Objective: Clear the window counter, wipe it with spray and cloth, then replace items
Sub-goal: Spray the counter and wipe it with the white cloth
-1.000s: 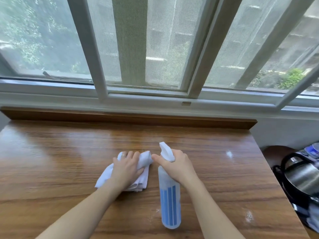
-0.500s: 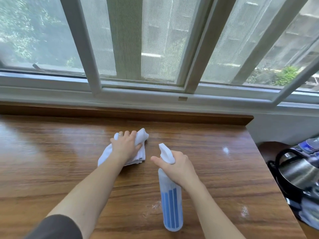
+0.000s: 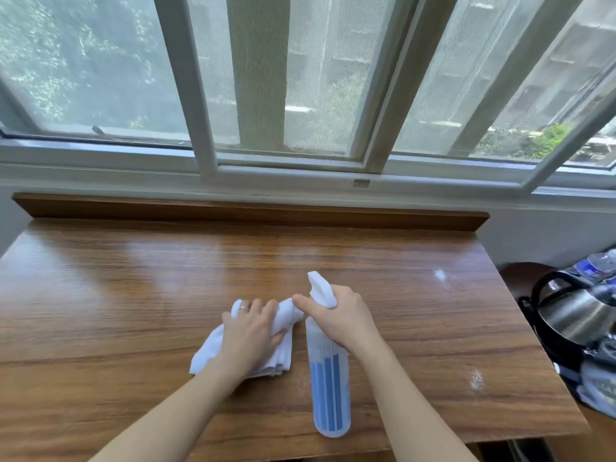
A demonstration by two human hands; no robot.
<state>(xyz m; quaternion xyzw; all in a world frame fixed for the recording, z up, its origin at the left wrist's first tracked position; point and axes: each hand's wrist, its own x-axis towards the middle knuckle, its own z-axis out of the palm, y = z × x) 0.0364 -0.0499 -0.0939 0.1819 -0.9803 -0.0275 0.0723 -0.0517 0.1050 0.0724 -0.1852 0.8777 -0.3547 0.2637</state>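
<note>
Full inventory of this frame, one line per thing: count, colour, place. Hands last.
counter: 1, brown wood, glossy, below the window
back ledge: 1, darker brown wood, along counter's far edge
window: 1, pale frame, mesh screens, behind counter
cloth: 1, white, bunched, counter centre
spray bottle: 1, translucent, blue stripes, white nozzle, right of cloth
kettle: 1, steel, black handle, off counter's right edge
plastic bottles: blurred, blue-capped, behind kettle
left hand: pressing on cloth, ring on one finger
right hand: gripping spray bottle neck
</note>
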